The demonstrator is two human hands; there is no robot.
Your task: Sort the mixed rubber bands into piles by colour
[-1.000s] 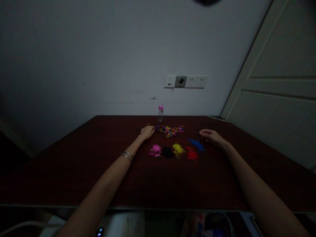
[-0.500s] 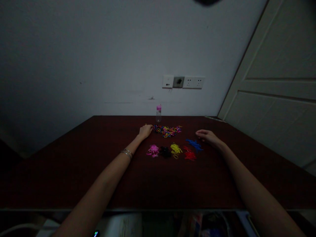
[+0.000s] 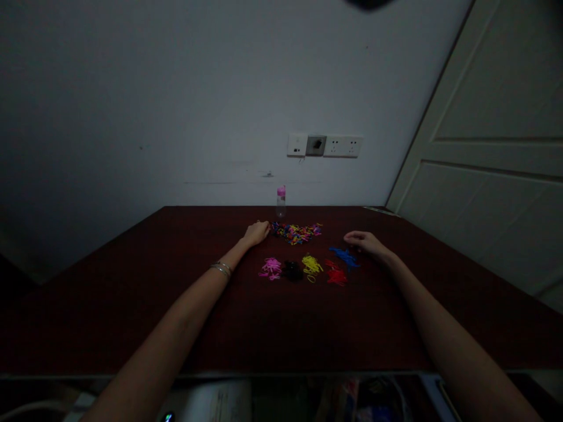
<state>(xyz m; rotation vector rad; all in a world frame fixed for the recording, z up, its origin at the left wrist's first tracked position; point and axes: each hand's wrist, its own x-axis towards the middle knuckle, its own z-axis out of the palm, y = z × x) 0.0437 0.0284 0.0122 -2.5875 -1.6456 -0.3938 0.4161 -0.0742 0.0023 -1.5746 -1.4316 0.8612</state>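
Mixed bands (image 3: pixel 297 234), likely light and stretchy, best pinched by an outer loop, lie on the counter (image 3: pixel 299 328) by the curled left hand (image 3: pixel 257 233); right hand (image 3: pixel 366 242) half-closed near blue bands (image 3: pixel 346 257); both holds unclear

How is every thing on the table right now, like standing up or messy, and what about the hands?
Bottle: upright
Mixed-color pile: loose, spread out, unsorted
Pink pile: loose, all pink
Black pile: bunched, dark
Yellow pile: loose, all yellow
Red pile: loose, all red
Blue pile: loose, all blue
Left hand: at mixed-color pile's edge, grip unclear
Right hand: fingers curled near blue pile, grip unclear
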